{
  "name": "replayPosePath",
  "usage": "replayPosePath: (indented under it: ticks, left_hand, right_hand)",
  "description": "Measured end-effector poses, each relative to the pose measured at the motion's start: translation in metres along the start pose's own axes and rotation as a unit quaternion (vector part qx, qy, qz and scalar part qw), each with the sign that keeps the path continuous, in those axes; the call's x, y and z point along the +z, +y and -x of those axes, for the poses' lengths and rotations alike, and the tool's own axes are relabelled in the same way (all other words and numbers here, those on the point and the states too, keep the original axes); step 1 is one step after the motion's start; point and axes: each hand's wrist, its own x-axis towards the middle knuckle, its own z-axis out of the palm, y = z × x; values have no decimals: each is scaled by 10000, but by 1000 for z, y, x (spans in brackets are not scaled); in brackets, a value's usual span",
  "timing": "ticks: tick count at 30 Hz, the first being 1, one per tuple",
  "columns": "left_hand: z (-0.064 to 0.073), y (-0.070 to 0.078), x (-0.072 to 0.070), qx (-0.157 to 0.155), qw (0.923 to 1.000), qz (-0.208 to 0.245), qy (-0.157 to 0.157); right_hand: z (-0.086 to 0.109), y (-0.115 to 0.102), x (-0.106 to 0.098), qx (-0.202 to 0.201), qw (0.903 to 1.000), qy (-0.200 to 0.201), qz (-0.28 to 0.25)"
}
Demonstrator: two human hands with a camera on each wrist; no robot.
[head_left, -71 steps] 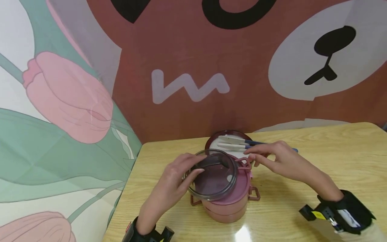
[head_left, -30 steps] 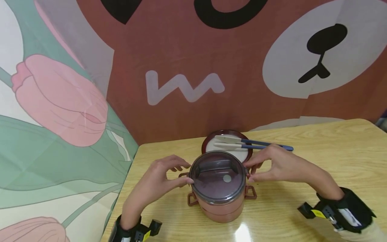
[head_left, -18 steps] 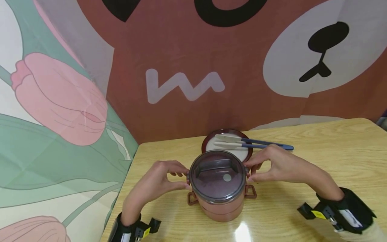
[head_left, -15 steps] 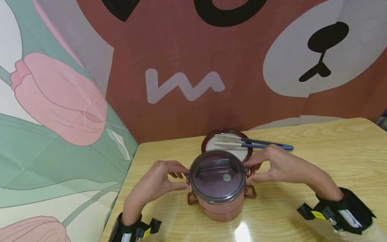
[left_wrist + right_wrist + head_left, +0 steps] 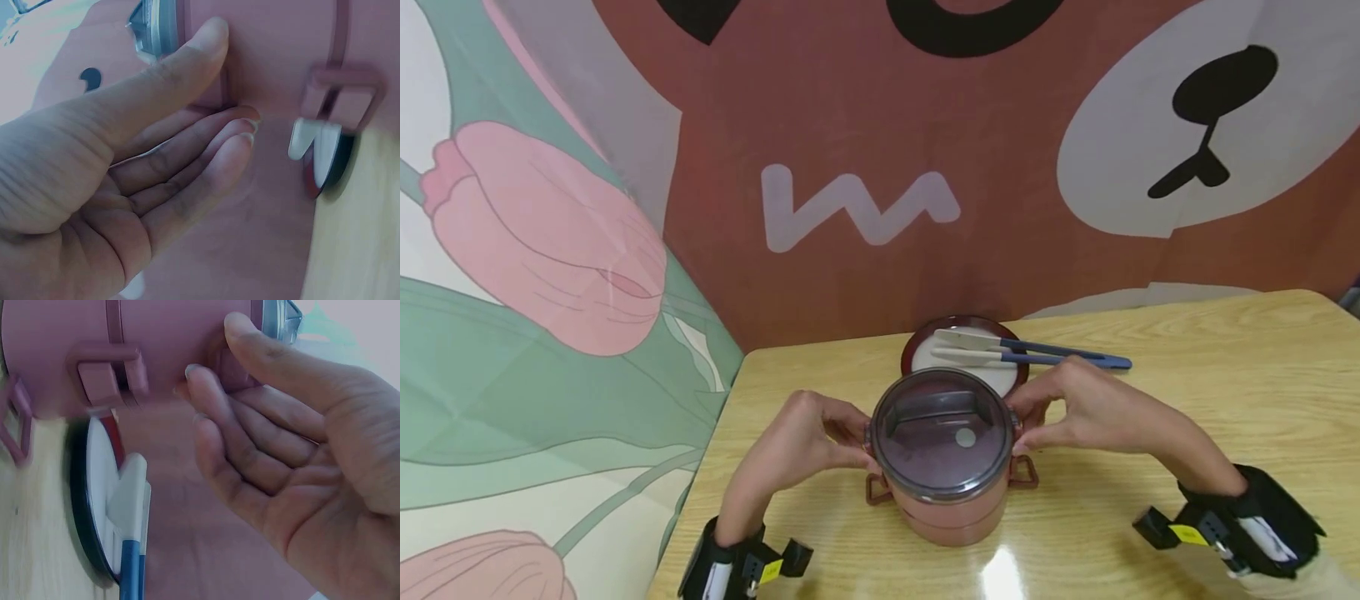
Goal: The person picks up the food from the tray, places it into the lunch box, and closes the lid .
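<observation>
A pink stacked pot (image 5: 953, 525) stands upright on the table, with lower side handles (image 5: 1025, 472) on either side. On its top lies a see-through lid (image 5: 925, 454) with a dark rim and a raised grip. My left hand (image 5: 805, 442) pinches the upper left handle (image 5: 215, 90), thumb against the pot wall just under the lid. On the opposite side my right hand (image 5: 1078, 417) grips the upper right handle (image 5: 232, 370) between thumb and fingers. In the head view the fingers mostly cover both upper handles.
Behind the pot, a dark-red-rimmed white plate (image 5: 917, 333) bears white-tipped tongs (image 5: 1052, 358), whose blue ends stretch right over the wooden table (image 5: 1217, 375). A printed bear cloth (image 5: 850, 292) hangs close behind the table's back edge.
The lid has gone from tilted in my left hand to level on the pot. My left hand has let go of it and taken the upper left handle; my right hand stays at the right handle.
</observation>
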Motion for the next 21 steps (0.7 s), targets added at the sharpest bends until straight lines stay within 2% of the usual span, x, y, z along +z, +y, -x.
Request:
replayPosePath:
  ticks: [4,12,21]
  left_hand:
    - [-1,-2,2,-39,9995,309,-31]
    - [3,-5,2,-96,9997,240,39]
    - [1,0,1,-153,9992,339,-121]
  right_hand:
    - [0,-1,1,151,9998,47,-143]
    - [-3,0,4,369,9991,-22,-210]
    - [1,-1,1,331,9992,-14,-202]
